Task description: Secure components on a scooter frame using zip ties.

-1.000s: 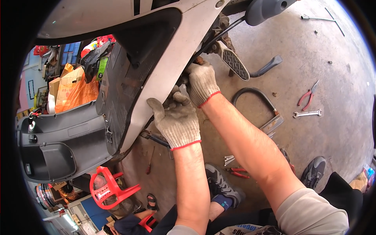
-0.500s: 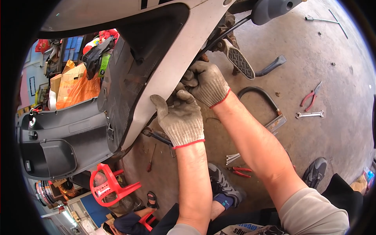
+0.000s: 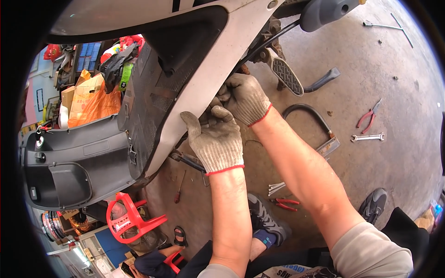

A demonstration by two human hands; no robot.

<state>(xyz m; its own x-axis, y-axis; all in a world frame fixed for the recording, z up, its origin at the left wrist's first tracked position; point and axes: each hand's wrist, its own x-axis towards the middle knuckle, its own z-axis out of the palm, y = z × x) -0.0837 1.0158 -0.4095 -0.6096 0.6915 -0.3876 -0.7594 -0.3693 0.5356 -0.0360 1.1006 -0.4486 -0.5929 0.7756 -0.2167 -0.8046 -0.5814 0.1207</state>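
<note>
Both hands, in grey knit gloves with red cuffs, work under the lower edge of a scooter's white side panel (image 3: 197,90). My left hand (image 3: 215,141) has its thumb spread against the panel, and its other fingers curl up beneath the edge. Just above it to the right, my right hand (image 3: 248,98) is closed, its fingers bent together beside the frame. What the fingertips hold is hidden by the gloves and the panel. A ridged foot pedal (image 3: 286,75) sticks out beyond the right hand, below a black cable (image 3: 271,39).
On the concrete floor lie a U-shaped lock (image 3: 308,109), red-handled pliers (image 3: 366,119), a wrench (image 3: 367,137), more red-handled pliers (image 3: 285,204), white zip ties (image 3: 276,188) and a screwdriver (image 3: 180,187). A red plastic chair (image 3: 132,222) stands at lower left, near a seated person (image 3: 153,265).
The view has shifted very slightly. Both hands stay at the same spot under the panel edge, with only slight finger movement.
</note>
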